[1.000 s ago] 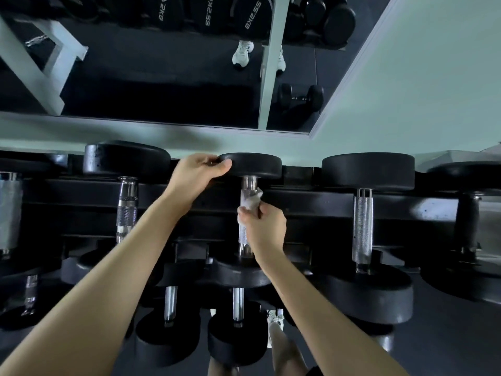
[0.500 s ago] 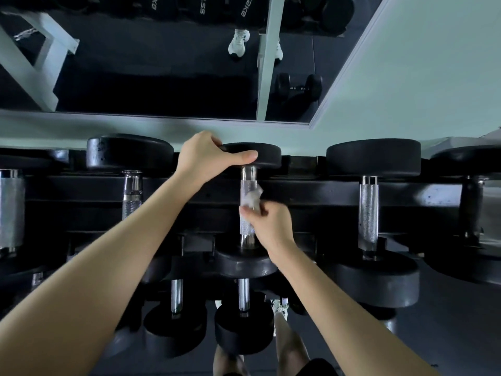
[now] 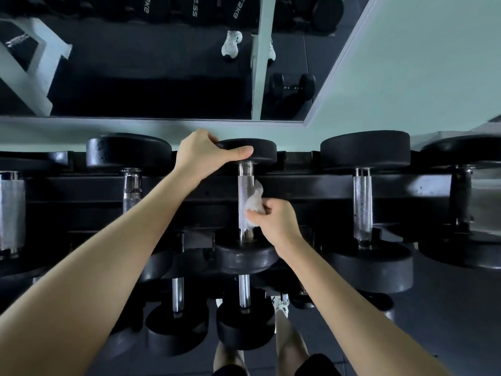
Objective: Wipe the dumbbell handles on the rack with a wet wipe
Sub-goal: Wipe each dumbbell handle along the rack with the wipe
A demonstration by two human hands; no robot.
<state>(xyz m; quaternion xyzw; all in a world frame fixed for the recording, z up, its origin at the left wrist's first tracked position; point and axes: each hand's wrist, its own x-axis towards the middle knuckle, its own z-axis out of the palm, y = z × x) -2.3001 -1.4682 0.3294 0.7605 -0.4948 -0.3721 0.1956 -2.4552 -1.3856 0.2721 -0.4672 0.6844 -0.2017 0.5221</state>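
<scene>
A black dumbbell with a knurled silver handle (image 3: 243, 196) lies in the middle of the top tier of the black rack (image 3: 303, 189). My left hand (image 3: 202, 154) grips the far weight head (image 3: 254, 151) of that dumbbell, thumb across its front. My right hand (image 3: 273, 221) pinches a crumpled white wet wipe (image 3: 254, 203) against the right side of the handle, about halfway along. The near weight head (image 3: 245, 257) sits just below my right wrist.
More dumbbells flank it: one to the left (image 3: 132, 189), one to the right (image 3: 362, 204), others at both edges. A lower tier holds smaller dumbbells (image 3: 244, 291). A wall mirror (image 3: 151, 77) stands behind the rack. My legs and a shoe (image 3: 282, 308) show below.
My right hand has slid the wipe from the front of the handle to its right side, leaving the knurled metal exposed. My left hand has shifted further over the far weight head.
</scene>
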